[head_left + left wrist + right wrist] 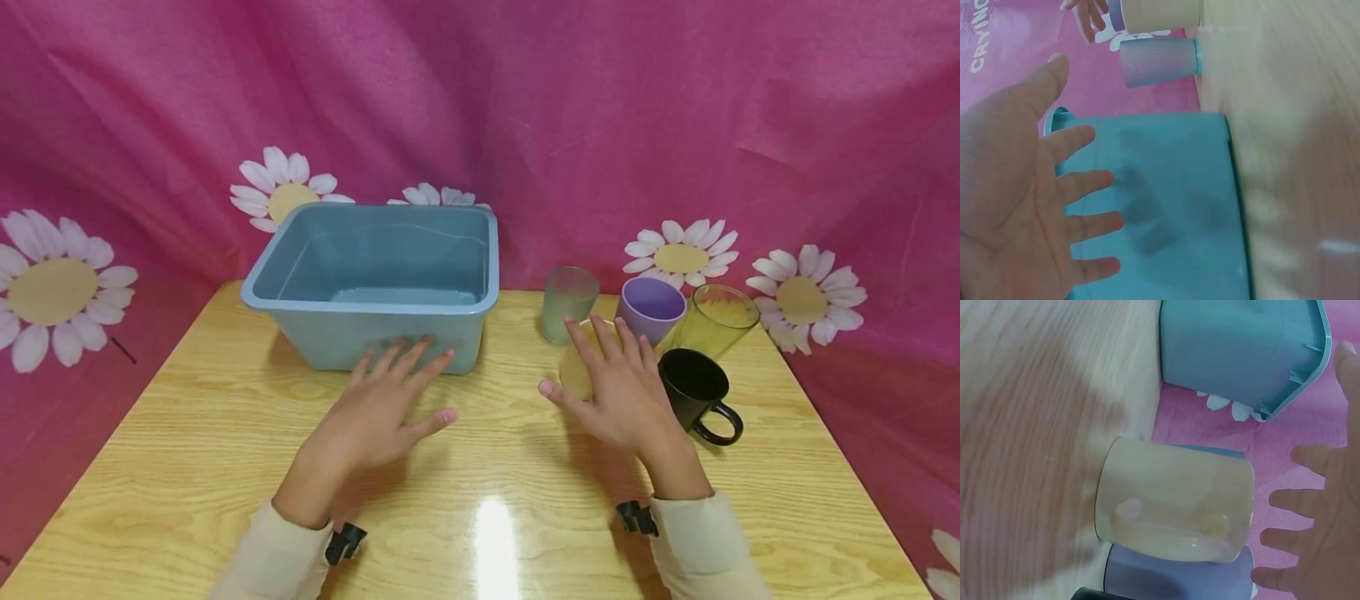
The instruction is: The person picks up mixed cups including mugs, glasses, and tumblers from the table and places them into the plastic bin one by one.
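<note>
My left hand point(386, 404) is open with its fingers spread, just in front of the blue plastic tub point(375, 279). The left wrist view shows my bare palm point(1019, 206) facing the tub's wall point(1166, 206), holding nothing. My right hand point(611, 379) is also open and spread, right behind a cream cup point(576, 371). In the right wrist view the cream cup point(1175, 500) stands apart from my straight fingers point(1310, 503); no grip shows.
Around the cream cup stand a frosted tumbler point(568, 304), a purple cup point(650, 307), a yellow-green glass point(716, 321) and a black mug point(697, 390). All of it rests on a wooden table point(487, 500). A pink daisy cloth point(525, 108) hangs behind.
</note>
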Available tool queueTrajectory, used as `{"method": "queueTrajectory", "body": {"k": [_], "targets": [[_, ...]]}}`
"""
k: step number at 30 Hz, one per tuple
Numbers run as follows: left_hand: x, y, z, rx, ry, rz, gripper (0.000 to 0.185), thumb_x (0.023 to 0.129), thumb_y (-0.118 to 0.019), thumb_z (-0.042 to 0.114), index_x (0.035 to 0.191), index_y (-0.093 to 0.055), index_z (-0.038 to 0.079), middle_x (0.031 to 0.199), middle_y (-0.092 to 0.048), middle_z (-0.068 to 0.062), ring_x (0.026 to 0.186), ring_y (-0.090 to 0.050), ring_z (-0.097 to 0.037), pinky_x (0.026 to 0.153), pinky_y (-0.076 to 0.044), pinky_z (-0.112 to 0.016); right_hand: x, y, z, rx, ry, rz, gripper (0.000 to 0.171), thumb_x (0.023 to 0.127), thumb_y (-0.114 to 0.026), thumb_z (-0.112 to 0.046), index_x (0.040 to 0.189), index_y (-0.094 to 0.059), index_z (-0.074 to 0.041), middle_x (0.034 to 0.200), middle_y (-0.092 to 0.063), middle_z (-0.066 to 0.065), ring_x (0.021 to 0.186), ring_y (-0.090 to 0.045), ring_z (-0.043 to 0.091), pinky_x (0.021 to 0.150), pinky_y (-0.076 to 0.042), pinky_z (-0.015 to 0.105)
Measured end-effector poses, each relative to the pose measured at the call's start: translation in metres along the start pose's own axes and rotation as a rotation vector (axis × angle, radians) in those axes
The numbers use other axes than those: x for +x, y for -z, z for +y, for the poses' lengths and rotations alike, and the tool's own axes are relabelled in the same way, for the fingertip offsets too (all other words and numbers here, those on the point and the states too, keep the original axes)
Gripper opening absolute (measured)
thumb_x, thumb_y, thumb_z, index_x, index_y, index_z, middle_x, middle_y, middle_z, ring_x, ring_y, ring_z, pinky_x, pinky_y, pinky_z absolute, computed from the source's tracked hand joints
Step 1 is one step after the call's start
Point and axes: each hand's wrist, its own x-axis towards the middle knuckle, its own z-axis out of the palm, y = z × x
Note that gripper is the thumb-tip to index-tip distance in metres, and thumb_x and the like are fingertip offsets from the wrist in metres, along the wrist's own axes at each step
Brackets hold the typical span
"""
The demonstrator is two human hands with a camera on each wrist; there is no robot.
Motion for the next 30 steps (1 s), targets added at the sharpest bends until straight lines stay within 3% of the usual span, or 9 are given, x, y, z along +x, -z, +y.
{"method": "queueTrajectory", "body": {"k": [9,14,20,25,30], "targets": [[0.0,0.019,-0.004,-0.066,0.016,-0.02,0.072,0.101,-0.048,0.064,0.161,-0.035,0.026,0.163,-0.036,-0.013,0.146,-0.037,-0.042,0.114,-0.028,-0.067,0.008,0.009,0.01,0.062,0.041,0.032,0.088,0.096,-0.058,-0.066,0.161,-0.031,-0.014,0.161,-0.03,0.025,0.146,-0.025,0.053,0.113,-0.018,0.074],[-0.001,0.033,-0.008,-0.117,0.018,-0.028,0.07,0.1,-0.053,0.063,0.157,-0.044,0.024,0.154,-0.049,-0.01,0.139,-0.048,-0.036,0.11,-0.039,-0.06,0.012,0.013,0.016,0.074,0.052,0.035,0.083,0.098,-0.06,-0.06,0.16,-0.032,-0.013,0.159,-0.034,0.025,0.143,-0.03,0.052,0.112,-0.024,0.072],[-0.004,0.053,-0.012,-0.109,-0.013,-0.02,0.066,0.099,-0.057,0.062,0.151,-0.052,0.022,0.147,-0.056,-0.007,0.135,-0.053,-0.03,0.106,-0.045,-0.055,0.012,0.019,0.023,0.089,0.048,0.037,0.079,0.098,-0.062,-0.055,0.158,-0.037,-0.009,0.156,-0.039,0.026,0.141,-0.033,0.052,0.109,-0.027,0.073],[-0.008,0.073,-0.018,-0.167,-0.084,0.019,0.054,0.099,-0.064,0.05,0.142,-0.063,0.016,0.138,-0.064,-0.001,0.123,-0.061,-0.024,0.097,-0.053,-0.047,0.011,0.023,0.029,0.077,0.052,0.036,0.078,0.099,-0.062,-0.054,0.157,-0.039,-0.007,0.155,-0.04,0.024,0.141,-0.033,0.052,0.108,-0.027,0.074],[-0.011,0.09,-0.033,-0.224,-0.121,0.104,0.043,0.098,-0.07,0.04,0.135,-0.067,0.017,0.127,-0.068,0.005,0.105,-0.064,-0.016,0.082,-0.055,-0.039,0.009,0.022,0.034,0.071,0.051,0.016,0.078,0.099,-0.061,-0.055,0.157,-0.039,-0.007,0.154,-0.041,0.023,0.139,-0.034,0.052,0.108,-0.028,0.074]]}}
